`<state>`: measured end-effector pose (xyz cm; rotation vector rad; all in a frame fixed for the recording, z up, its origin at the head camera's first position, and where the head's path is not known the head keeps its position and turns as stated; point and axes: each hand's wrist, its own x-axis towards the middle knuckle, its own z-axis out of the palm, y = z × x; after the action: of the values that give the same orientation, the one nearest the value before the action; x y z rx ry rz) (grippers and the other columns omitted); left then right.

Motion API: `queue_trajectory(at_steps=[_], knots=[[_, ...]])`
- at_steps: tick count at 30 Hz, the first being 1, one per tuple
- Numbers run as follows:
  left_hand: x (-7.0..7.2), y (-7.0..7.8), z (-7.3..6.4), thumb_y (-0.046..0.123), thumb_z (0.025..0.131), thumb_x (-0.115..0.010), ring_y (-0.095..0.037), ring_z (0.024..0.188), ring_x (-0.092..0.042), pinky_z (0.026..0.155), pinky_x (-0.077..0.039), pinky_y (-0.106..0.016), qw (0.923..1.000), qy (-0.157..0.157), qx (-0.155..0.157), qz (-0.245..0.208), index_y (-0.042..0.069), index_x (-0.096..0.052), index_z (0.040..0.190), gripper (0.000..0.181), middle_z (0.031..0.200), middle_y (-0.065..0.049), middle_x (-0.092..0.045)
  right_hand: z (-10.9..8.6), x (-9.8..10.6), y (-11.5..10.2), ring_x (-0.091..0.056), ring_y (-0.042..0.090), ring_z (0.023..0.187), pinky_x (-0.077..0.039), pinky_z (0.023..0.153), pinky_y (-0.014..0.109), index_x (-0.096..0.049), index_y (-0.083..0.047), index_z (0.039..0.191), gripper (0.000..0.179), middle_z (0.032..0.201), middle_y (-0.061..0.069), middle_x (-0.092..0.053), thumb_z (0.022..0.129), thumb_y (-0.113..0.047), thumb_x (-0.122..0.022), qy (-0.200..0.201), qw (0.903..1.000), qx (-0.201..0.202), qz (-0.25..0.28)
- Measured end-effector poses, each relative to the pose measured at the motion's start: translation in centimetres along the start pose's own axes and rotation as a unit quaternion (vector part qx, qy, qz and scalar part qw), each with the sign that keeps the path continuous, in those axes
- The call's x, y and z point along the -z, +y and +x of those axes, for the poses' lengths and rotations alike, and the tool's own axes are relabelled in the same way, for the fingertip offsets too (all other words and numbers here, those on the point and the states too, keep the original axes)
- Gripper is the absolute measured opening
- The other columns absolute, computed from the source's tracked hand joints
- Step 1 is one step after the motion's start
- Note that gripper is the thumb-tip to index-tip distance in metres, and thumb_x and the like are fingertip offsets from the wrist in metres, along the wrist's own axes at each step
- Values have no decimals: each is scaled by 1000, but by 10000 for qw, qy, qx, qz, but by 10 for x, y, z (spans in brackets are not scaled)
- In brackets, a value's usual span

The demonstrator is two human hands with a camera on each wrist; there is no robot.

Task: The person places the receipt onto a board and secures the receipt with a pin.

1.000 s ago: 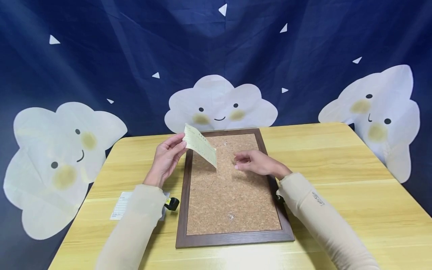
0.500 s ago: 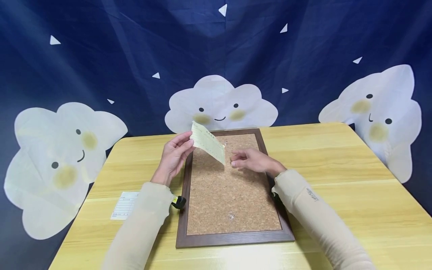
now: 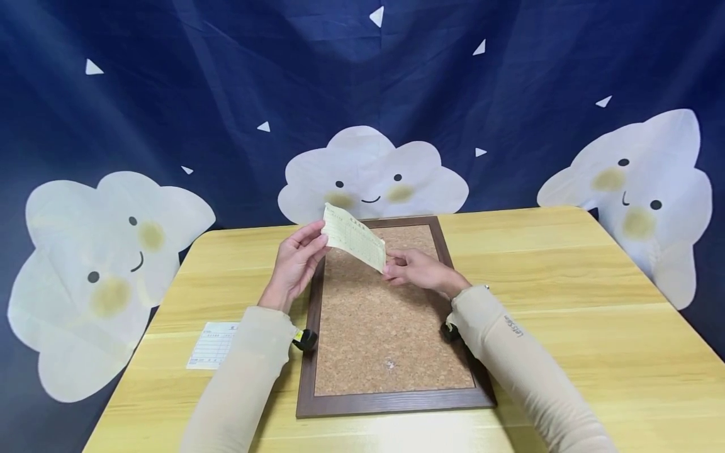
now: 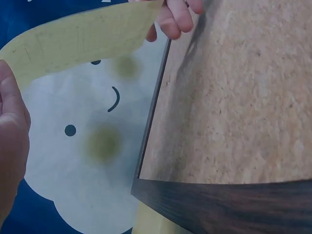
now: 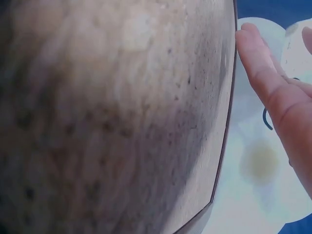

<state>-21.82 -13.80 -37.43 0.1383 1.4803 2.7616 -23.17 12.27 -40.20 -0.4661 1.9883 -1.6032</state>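
Observation:
A pale yellow printed paper slip [image 3: 355, 238] is held up at a slant above the far part of a cork board [image 3: 391, 327]. My left hand [image 3: 297, 258] pinches its left edge between thumb and fingers. At the slip's lower right corner, my right hand [image 3: 419, 270] grips the paper with thumb and fingertips. The left wrist view shows the slip [image 4: 78, 39] bowed between the two hands, its right end meeting the right hand's fingers [image 4: 178, 19]. In the right wrist view the right hand [image 5: 278, 97] appears beside the board, and the grip itself is cut off.
The board's dark brown wooden frame [image 3: 396, 401] lies on a light wood table [image 3: 555, 270]. A white printed form [image 3: 212, 346] lies left of it, partly behind the left sleeve. Behind the table hangs a dark blue cloth [image 3: 362, 63] with smiling clouds.
My left hand has carried the yellow slip to the right. My right hand has come slightly left and taken hold of the slip's lower right corner.

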Motion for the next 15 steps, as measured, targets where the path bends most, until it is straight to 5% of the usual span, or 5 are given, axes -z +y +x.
queue_trajectory(at_steps=[15], knots=[[12,-8,2,-15,92,-60,-10,81,-64,75,-55,-20,9991,236,211,273,11,-73,100,30,92,-5,-63,-2,6,3,-65,42,103,-55,89,41,-23,12,153,60,111,31,-59,98,10,-47,695,9972,162,-211]])
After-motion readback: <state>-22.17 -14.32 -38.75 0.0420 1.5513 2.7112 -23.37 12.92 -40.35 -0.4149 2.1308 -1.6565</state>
